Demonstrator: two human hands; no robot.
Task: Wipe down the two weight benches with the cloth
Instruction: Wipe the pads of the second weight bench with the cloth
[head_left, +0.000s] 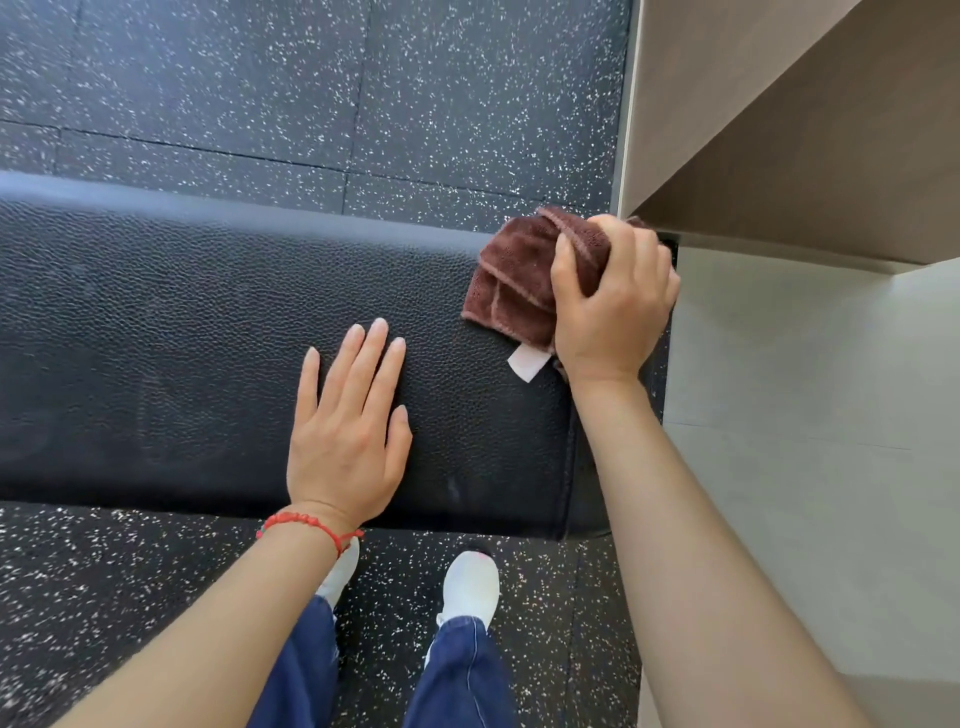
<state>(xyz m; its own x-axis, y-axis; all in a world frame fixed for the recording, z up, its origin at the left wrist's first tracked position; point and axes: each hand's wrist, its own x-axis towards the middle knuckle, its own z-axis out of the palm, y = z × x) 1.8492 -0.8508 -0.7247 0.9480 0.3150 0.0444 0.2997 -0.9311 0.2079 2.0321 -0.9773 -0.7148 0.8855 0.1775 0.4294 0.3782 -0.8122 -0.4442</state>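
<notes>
- Left hand (345, 441): flat, fingers straight and slightly spread, pressing the bench (156, 338) pad near its front edge.
- Bench: firm, textured black padding; probably heavy and steady.
- Cloth (514, 280): soft, light, bunched at the bench's far right corner.
- Right hand (613, 296): fingers curled over the cloth; a bunched grip suits it.

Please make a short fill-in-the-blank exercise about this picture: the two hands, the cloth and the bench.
1. The right hand grips a cloth whose colour is ____.
2. The left hand lies ____ on the black bench, fingers straight.
3. On the left wrist is a bracelet of ____ colour.
4. The cloth is at the ____ end of the bench.

Missing words: brown; flat; red; right
</notes>
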